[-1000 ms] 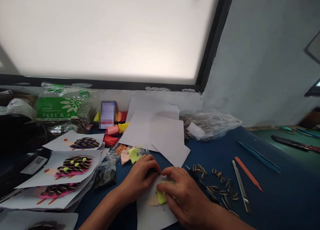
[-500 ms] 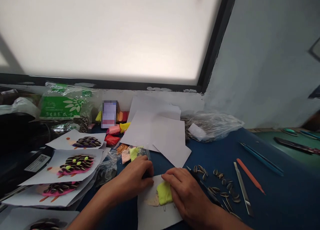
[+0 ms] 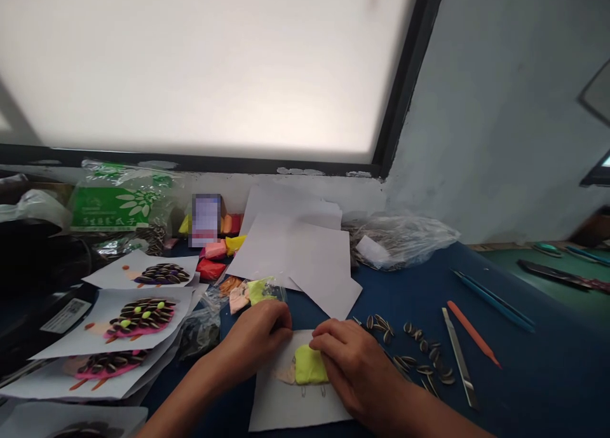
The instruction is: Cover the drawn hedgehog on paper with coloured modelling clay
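Note:
A small white sheet of paper (image 3: 281, 411) lies in front of me, with a flat patch of yellow-green modelling clay (image 3: 309, 365) on it. Beige clay (image 3: 286, 373) adjoins the patch on its left, and two small leg outlines are drawn below. My right hand (image 3: 350, 365) bends over the patch's right side, fingers together and fingertips pressed on the clay. At the sheet's upper left corner, my left hand (image 3: 262, 328) is closed, thumb and fingers gripping the paper's edge. Part of the patch is hidden under my right hand.
Finished hedgehog pictures with seeds (image 3: 140, 317) are stacked on the left. Loose sunflower seeds (image 3: 424, 342), a metal blade tool (image 3: 460, 358), an orange tool (image 3: 474, 333) and blue tweezers (image 3: 495, 301) lie right. Behind are blank sheets (image 3: 305, 247), clay packs (image 3: 212, 269), a phone (image 3: 204, 220) and a seed bag (image 3: 405, 238).
The sheet has turned and shifted slightly left, showing more of its lower part and both leg outlines. My right hand stays on the clay; the left stays at the paper's corner.

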Available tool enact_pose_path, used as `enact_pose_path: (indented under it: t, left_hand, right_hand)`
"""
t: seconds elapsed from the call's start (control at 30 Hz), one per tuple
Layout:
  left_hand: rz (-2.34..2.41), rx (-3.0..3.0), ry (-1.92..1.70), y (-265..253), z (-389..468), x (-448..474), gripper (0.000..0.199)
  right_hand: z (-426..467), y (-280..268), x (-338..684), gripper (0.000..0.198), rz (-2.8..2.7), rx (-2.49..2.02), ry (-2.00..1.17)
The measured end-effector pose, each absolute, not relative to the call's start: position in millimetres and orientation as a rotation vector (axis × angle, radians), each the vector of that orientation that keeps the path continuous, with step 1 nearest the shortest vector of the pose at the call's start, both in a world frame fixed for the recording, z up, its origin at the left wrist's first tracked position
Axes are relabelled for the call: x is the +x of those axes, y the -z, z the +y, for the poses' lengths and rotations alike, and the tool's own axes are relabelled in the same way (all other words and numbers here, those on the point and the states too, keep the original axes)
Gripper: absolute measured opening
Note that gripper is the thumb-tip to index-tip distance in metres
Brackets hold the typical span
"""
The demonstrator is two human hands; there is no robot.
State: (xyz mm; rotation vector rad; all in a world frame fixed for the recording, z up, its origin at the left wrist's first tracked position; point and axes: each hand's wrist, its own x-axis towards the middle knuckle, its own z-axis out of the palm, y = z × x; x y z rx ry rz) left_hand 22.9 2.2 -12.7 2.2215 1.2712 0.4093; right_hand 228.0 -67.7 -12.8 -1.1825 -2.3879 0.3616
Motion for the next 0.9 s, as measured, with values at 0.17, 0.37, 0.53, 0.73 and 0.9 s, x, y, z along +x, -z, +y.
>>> enact_pose_path:
  t: [0.17, 0.37, 0.53, 0.73, 0.9]
  left_hand:
    - [1.247, 2.168, -0.410, 8.3, 1.3, 23.2, 0.010]
    - [1.118, 2.122, -0.390, 6.6, 3.6, 9.8, 0.027]
    - [0.969, 2.171, -0.337, -6.6, -1.4, 5.4, 0.049]
    - [0.936, 2.295, -0.192, -14.6, -9.7, 13.3, 0.072]
    - [0.965, 2.200, -0.188, -6.7, -6.7, 8.4, 0.077]
  right_hand:
    - [-66.4, 16.8, 225.1, 0.026, -2.344, -1.165, -0.345]
    - [-61.1, 14.9, 220.5, 0.029, -2.319, -1.179, -0.462]
    - [-59.4, 12.4, 219.1, 0.030, -2.352, -1.198, -0.478]
    - [-57.4, 12.9, 221.2, 0.034, -2.348, -1.178, -0.508]
    - [-58.8, 11.1, 222.9, 0.031, -2.375, -1.185, -0.510]
